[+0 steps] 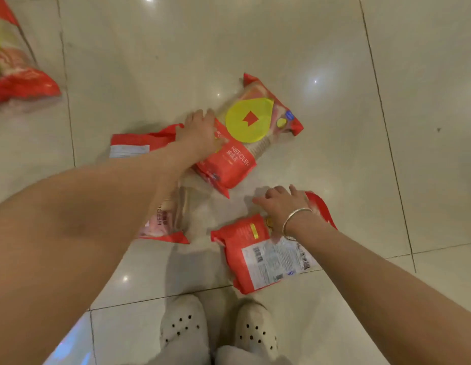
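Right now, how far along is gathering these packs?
Nothing gathered: all lie on the tiled floor. Left hand touches the red plastic pack with yellow circle; right hand touches the red pack with barcode. Remaining: red packs under the left arm, red pack far left.

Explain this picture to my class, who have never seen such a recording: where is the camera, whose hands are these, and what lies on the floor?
There is no machine here. One camera sits on a person's head and looks down, so you see their own arms and pale shoes. Red packs lie on the tiled floor. The left hand lies on the pack with the yellow label; whether it grips is unclear. The right hand, wearing a bracelet, touches the pack with the barcode label with spread fingers. Other packs lie beneath the left forearm and at the far left.
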The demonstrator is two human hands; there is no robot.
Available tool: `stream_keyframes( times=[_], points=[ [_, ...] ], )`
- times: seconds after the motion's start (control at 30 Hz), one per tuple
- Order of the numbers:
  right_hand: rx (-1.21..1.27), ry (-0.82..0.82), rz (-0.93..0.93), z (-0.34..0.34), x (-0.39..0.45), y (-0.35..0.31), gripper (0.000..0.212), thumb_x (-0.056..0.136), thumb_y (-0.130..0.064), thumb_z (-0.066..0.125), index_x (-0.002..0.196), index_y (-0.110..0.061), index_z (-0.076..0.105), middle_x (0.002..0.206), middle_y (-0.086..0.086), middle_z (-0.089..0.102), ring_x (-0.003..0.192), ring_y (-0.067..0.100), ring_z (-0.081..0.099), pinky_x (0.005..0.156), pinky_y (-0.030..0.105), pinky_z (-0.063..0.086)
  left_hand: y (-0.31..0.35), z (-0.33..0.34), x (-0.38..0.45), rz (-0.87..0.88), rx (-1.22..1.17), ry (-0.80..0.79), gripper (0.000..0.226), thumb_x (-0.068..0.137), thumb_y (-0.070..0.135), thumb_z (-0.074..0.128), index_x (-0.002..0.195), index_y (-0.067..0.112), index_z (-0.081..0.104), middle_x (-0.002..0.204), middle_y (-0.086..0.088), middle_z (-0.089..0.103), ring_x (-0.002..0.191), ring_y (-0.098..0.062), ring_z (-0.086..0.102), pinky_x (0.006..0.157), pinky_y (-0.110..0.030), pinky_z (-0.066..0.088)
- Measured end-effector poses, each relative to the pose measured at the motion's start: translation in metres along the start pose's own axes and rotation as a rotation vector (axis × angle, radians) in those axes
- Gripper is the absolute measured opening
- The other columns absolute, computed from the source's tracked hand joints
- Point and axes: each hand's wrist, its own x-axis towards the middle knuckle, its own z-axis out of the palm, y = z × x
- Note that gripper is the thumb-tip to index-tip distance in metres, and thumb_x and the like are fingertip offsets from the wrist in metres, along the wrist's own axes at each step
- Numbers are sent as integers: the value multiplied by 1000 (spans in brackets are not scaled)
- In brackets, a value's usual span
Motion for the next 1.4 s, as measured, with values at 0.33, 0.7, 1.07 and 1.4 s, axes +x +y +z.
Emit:
stream_keyframes(
  times=[0.33,0.7,1.07,1.4],
  points=[
    [161,-222,-145,3,12,5,100,51,-24,93,136,-28,39,140,3,41,129,28,44,97,49,45,2,24,25,-170,-399,-150,95,44,67,83,121,18,58,123,-6,65,114,-28,60,102,-42,45],
    [835,135,19,-73,-173,26,69,60,-27,85,118,-23,45,104,-2,61,91,22,60,80,34,51,29,-145,-99,-310,-1025,141,65,57,24,92,98,18,42,92,1,61,88,-20,65,75,-39,57],
    [1964,672,-95,-255,-538,40,76,55,-23,81,125,-5,57,115,15,71,103,33,69,86,44,57,177,-453,-323,-141,-1113,45,51,67,10,86,99,14,46,92,-4,63,76,-19,65,60,-31,54],
    [2102,1215,37,-262,-799,13,56,54,-17,81,108,-13,63,96,6,77,84,23,75,70,33,60,321,-572,-468,293,-1043,-204,65,47,23,88,98,18,49,101,-11,67,87,-28,69,75,-42,58]
  ],
)
